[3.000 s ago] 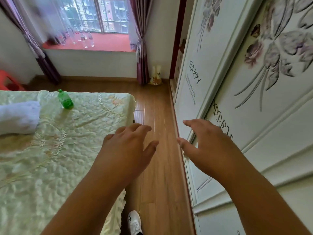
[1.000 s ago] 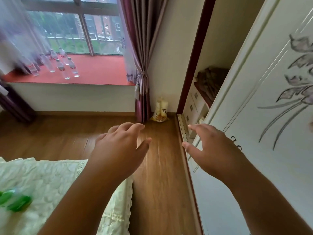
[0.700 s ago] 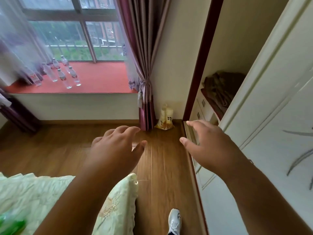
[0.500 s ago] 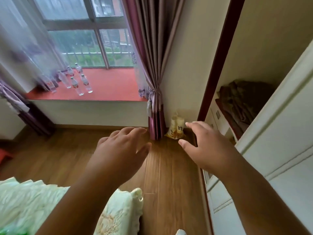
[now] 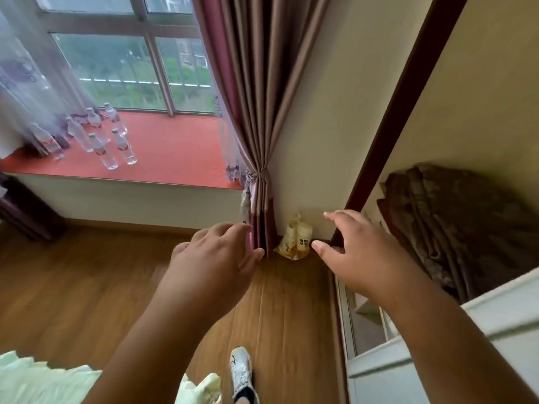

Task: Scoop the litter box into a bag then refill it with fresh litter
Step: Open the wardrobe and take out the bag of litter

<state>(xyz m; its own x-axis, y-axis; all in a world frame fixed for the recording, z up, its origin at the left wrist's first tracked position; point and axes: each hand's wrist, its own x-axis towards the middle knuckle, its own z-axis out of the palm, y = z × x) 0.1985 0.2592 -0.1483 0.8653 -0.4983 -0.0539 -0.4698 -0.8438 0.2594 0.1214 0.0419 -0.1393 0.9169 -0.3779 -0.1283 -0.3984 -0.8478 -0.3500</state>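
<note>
A small yellow and white bag (image 5: 295,239) stands on the wooden floor in the corner, against the wall beside the tied curtain. My left hand (image 5: 214,262) and my right hand (image 5: 357,252) are stretched out in front of me, above the floor, with relaxed spread fingers and nothing in them. The bag shows in the gap between the two hands, farther away than both. No litter box and no scoop are in view.
A purple curtain (image 5: 256,112) hangs left of the bag. The red window sill (image 5: 175,150) holds several water bottles (image 5: 108,141). An open wardrobe (image 5: 455,228) with folded brown cloth is on the right. The bed corner (image 5: 43,383) is at bottom left; my white shoe (image 5: 240,371) is below.
I have walked forward past the bed toward the corner. The bag and curtain are much closer and the wardrobe opening has come into view. Both hands stay out front, empty.
</note>
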